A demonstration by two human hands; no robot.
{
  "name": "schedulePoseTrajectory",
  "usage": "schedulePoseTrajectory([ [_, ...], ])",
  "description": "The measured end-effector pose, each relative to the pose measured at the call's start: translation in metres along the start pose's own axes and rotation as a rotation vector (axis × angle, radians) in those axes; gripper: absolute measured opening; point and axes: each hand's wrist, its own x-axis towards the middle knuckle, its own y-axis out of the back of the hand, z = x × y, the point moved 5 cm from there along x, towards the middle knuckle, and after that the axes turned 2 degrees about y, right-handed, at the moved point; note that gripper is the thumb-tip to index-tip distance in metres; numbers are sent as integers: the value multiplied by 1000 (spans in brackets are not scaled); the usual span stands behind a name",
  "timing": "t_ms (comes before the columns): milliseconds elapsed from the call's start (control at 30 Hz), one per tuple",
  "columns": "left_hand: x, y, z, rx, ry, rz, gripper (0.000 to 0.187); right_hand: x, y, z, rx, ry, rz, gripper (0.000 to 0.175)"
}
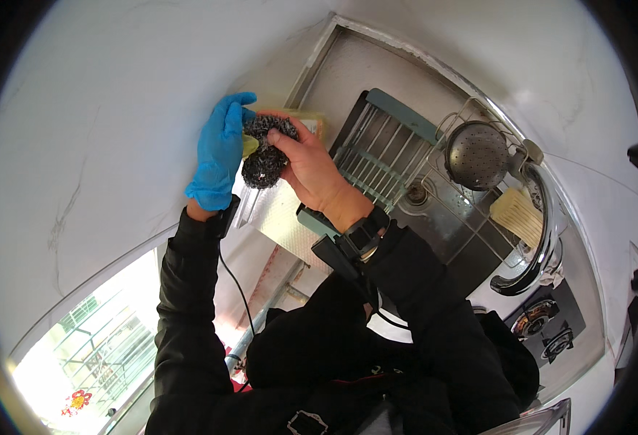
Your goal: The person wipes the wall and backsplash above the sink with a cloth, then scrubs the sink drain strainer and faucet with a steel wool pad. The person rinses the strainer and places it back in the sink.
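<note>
Dark wiry scouring balls (263,173) are in the grip of my bare right hand (311,168), its thumb pressed on top. My left hand (218,147), in a blue disposable glove, is right beside them with its fingers bent. Between the glove and the scourers a small yellow-green piece (249,145) shows; I cannot tell what it is or which hand holds it. The glove's palm side is hidden. Behind my right fingers a yellowish package (313,120) is partly covered.
A teal-ended metal dish rack (373,147) spans the sink (449,223). To its right are a wire rack (476,228), a perforated metal strainer (476,155), a yellow ridged sponge (517,216) and a curved faucet (547,239). Further right is a gas stove (547,326). A white wall (90,136) rises at left.
</note>
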Motion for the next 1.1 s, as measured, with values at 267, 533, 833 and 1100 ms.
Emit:
schedulePoseTrajectory([
  [267,-39,-4,64,276,-485,275,26,-77,62,-22,148,-57,-20,35],
  [533,-100,-135,138,-56,-689,-58,20,-273,173,-53,247,35,420,40],
  [833,-101,-202,152,-159,-727,-240,28,-402,126,-156,-312,450,958,37],
  [1100,-81,-203,98,-171,-222,-96,31,-339,90,-172,-1812,836,943,48],
])
